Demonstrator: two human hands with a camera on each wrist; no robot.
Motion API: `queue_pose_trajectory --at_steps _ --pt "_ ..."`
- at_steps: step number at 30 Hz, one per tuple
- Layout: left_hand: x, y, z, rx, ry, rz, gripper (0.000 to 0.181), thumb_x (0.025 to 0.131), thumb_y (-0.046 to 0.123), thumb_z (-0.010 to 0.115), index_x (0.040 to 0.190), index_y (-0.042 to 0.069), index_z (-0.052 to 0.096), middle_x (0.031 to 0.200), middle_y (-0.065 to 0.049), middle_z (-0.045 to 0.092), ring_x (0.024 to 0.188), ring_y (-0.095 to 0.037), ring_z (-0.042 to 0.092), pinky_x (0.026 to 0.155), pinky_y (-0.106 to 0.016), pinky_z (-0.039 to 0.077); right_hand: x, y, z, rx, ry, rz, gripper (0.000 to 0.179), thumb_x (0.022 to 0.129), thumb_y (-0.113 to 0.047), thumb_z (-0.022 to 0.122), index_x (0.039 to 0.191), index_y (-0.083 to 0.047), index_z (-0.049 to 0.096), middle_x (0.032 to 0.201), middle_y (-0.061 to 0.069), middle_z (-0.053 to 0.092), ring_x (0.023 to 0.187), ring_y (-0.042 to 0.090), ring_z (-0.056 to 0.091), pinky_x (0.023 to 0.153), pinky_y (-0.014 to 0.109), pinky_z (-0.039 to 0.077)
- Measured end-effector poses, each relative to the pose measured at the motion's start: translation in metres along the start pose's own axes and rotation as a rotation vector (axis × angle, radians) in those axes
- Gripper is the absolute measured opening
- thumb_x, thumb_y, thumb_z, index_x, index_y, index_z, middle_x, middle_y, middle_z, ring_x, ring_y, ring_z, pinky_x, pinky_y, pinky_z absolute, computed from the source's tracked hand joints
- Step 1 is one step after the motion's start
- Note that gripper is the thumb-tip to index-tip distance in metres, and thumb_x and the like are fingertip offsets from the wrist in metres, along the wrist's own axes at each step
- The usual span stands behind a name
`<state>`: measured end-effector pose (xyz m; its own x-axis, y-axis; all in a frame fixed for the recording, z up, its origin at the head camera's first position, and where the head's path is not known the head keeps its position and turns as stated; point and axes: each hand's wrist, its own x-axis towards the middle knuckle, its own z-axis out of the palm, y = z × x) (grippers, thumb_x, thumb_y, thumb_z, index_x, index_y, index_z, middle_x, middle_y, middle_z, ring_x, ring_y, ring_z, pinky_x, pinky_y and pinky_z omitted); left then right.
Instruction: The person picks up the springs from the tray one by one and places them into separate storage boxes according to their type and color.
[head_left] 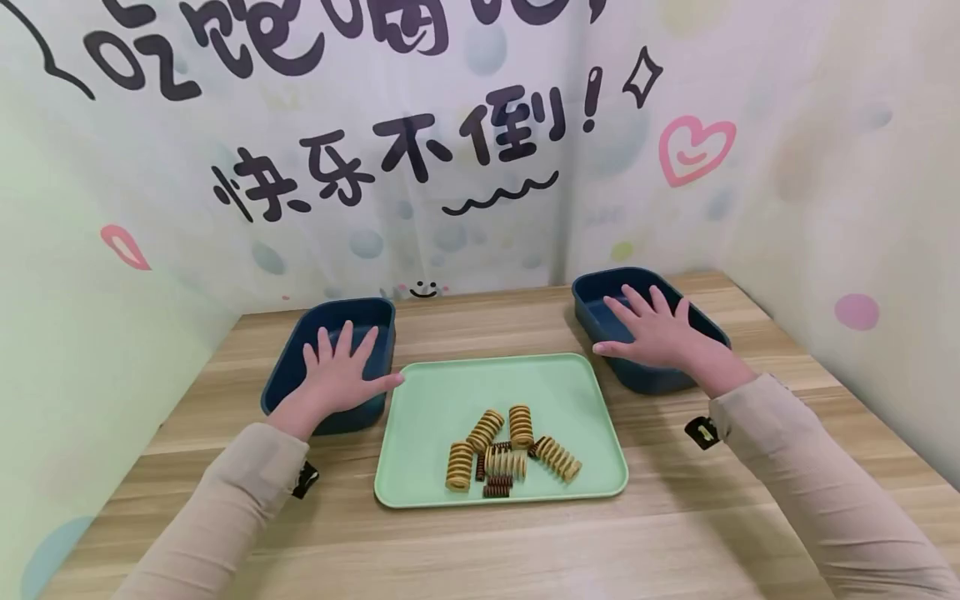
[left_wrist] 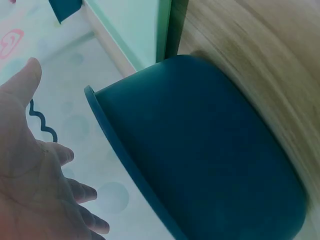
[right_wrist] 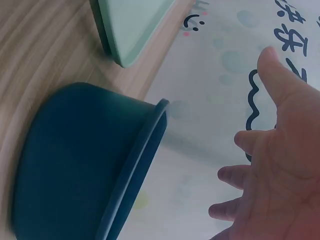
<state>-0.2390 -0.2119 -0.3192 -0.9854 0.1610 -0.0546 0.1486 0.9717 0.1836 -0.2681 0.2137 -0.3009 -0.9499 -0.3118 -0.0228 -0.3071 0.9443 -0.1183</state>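
Note:
My left hand (head_left: 337, 379) is spread wide over the left dark blue bin (head_left: 273, 387), holding nothing. Over the right dark blue bin (head_left: 651, 382) my right hand (head_left: 654, 335) spreads its fingers the same way, also holding nothing. Both wrist views show each palm raised above its bin's rim. Between the bins lies a light green tray (head_left: 450, 387). Several large tan springs (head_left: 521, 427) are grouped near its front edge, some leaning on others. Smaller dark brown springs (head_left: 497, 487) lie among them, partly hidden beneath.
The wooden table (head_left: 480, 550) carries the tray and both bins. Behind it hangs a white printed curtain (head_left: 480, 242) with dark lettering, close to the bins' far ends. More pale curtain walls (head_left: 862, 208) close in the sides.

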Motion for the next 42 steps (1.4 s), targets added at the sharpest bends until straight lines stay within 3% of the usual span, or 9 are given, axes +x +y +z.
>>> queue_pose_trajectory --at_steps 5,9,15,21,27,33,42 --pt "-0.005 -0.001 0.011 -0.004 -0.019 0.004 0.095 0.081 0.066 0.048 0.148 0.010 0.011 0.149 -0.028 -0.004 0.130 -0.055 -0.012 0.098 -0.068 -0.006 -0.003 -0.005 0.010 0.018 -0.006 -0.052 0.092 0.082 -0.070 0.041 0.146 -0.009 0.019 0.150 0.024 0.009 0.132 0.053 0.004 0.096 0.072 0.003" --pt "-0.008 0.002 0.017 0.013 0.023 0.049 0.093 0.081 0.064 0.051 0.147 0.008 0.016 0.150 -0.027 0.002 0.131 -0.054 -0.007 0.100 -0.067 -0.002 -0.005 -0.012 0.016 0.027 0.024 -0.127 0.085 0.085 -0.062 0.047 0.146 -0.009 0.021 0.150 0.023 0.012 0.132 0.051 0.008 0.099 0.069 0.006" --pt "-0.015 0.014 0.031 0.034 0.031 0.215 0.091 0.080 0.063 0.053 0.145 0.006 0.024 0.150 -0.025 0.008 0.133 -0.051 -0.004 0.103 -0.064 0.004 -0.008 -0.024 0.023 0.069 0.047 -0.229 0.082 0.085 -0.056 0.052 0.145 -0.008 0.024 0.150 0.021 0.017 0.133 0.049 0.013 0.104 0.062 0.011" --pt "-0.024 0.026 0.041 -0.026 0.017 0.357 0.087 0.081 0.060 0.054 0.145 0.009 0.024 0.149 -0.024 0.014 0.135 -0.047 0.000 0.105 -0.061 0.009 -0.008 -0.035 0.035 0.157 -0.003 -0.309 0.083 0.083 -0.057 0.054 0.145 -0.011 0.025 0.151 0.017 0.018 0.135 0.043 0.017 0.104 0.058 0.020" --pt "-0.034 0.029 0.046 -0.106 -0.089 0.415 0.089 0.081 0.060 0.055 0.147 0.012 0.020 0.152 -0.018 0.007 0.136 -0.045 -0.004 0.104 -0.062 0.015 -0.015 -0.045 0.042 0.210 -0.090 -0.452 0.078 0.084 -0.052 0.057 0.145 -0.013 0.027 0.150 0.016 0.020 0.135 0.036 0.022 0.103 0.053 0.027" --pt "-0.047 0.029 0.058 -0.060 -0.129 0.505 0.093 0.079 0.062 0.055 0.146 0.007 0.020 0.151 -0.021 0.011 0.134 -0.049 0.002 0.102 -0.064 0.016 -0.019 -0.047 0.051 0.225 -0.214 -0.605 0.076 0.082 -0.048 0.060 0.143 -0.013 0.031 0.148 0.014 0.026 0.135 0.033 0.026 0.103 0.051 0.028" --pt "-0.057 0.020 0.069 -0.029 -0.277 0.466 0.098 0.078 0.068 0.052 0.147 0.009 0.015 0.153 -0.017 0.006 0.136 -0.046 -0.002 0.105 -0.062 0.008 -0.030 -0.049 0.068 0.124 -0.300 -0.723 0.079 0.079 -0.053 0.060 0.141 -0.011 0.035 0.143 0.012 0.035 0.130 0.032 0.033 0.101 0.050 0.031"
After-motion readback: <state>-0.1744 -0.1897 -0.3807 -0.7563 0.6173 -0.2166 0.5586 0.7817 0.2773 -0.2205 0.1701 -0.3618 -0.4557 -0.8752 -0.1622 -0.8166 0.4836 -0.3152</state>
